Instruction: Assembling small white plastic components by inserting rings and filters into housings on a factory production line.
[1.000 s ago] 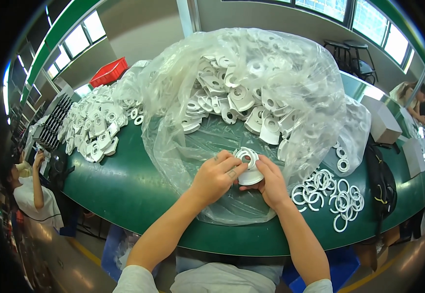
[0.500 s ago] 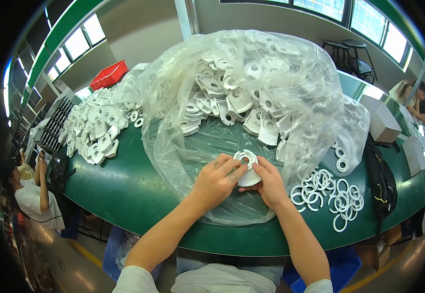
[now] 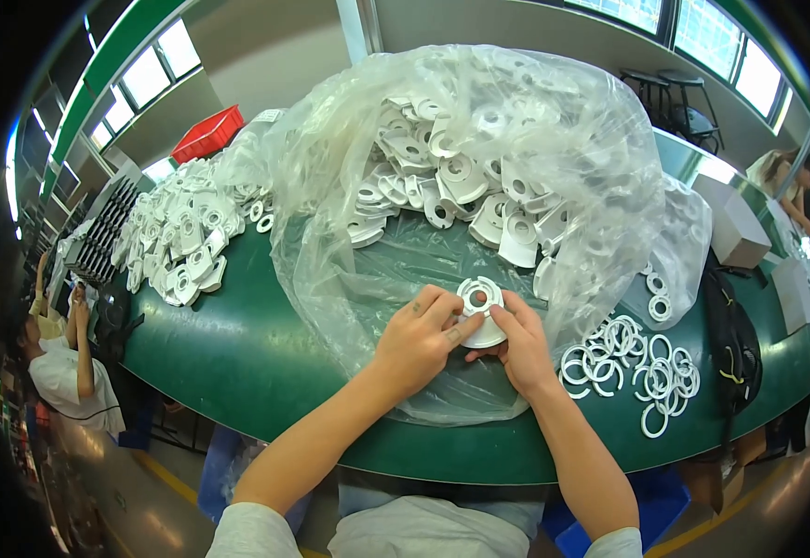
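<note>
Turning a white part [image 3: 485, 335] between two bare hands, we hold it over the near edge of a clear plastic bag [image 3: 330, 270] spread on the green counter [image 3: 265, 363]. Our left grip [image 3: 421, 344] is narrow, its thumb and curled fingers closed on the part's left edge; our right grip [image 3: 522, 346] clasps the opposite side, thumb on the face and fingers tucked beneath.

Over the past second the part has tipped to face us more squarely, showing its round opening and the notched ring about it, and our thumbs have drawn together just below that ring. We read this as a shift from fingering the ring to bearing on the face, with the handling of this one piece still under way. Whether the ring is separate from the part we cannot tell.

Around us, little has altered: similar parts heap up inside the bag [image 3: 461, 181], more lie piled [image 3: 177, 228] on the left, and loose white rings [image 3: 662, 379] rest to the right of our hands, near a black bag [image 3: 730, 344] and a plain pale box [image 3: 730, 223]. We can read no brand, label or writing on any of these.
</note>
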The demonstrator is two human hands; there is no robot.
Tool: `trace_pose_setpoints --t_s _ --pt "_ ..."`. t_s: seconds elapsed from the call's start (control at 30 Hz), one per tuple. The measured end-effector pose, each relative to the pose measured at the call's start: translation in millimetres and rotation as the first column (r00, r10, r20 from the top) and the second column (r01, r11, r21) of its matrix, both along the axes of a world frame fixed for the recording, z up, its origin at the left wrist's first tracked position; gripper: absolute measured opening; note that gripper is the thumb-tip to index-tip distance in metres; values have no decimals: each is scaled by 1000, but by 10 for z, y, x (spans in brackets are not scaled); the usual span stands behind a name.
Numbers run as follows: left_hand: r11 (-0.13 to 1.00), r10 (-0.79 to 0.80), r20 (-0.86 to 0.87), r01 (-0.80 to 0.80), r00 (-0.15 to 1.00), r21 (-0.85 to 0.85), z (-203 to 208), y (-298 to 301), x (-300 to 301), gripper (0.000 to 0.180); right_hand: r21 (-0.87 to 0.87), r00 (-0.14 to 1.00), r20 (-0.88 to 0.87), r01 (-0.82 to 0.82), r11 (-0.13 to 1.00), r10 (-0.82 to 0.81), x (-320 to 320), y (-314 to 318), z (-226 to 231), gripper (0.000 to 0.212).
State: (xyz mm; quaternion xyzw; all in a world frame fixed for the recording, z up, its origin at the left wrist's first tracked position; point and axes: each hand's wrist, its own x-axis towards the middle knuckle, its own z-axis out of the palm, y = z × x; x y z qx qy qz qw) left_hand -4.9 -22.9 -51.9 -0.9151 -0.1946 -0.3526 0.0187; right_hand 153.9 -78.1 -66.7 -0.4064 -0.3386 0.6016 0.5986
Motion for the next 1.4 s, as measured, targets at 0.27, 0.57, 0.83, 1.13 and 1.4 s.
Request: trace_pose_setpoints --t_s 0.27,0.57,0.83,1.13,1.4 --pt "999 11 -16 -12 1000 -51 -17 -42 15 34 41 999 42 27 999 -29 -17 18 -6 25" --pt "808 95 443 191 891 -557 99 5 -117 29 103 996 62 54 993 -61 -104 -4 98 25" --pt "357 203 558 470 804 -807 133 -9 -65 13 209 989 137 21 978 -51 -119 -29 94 25" --pt "397 260 516 396 816 -828 132 -35 -88 14 232 975 215 10 973 -61 -143 -42 67 25" --pt "244 288 505 448 814 -860 119 -19 -88 16 237 953 285 37 971 -106 -150 -78 154 25"
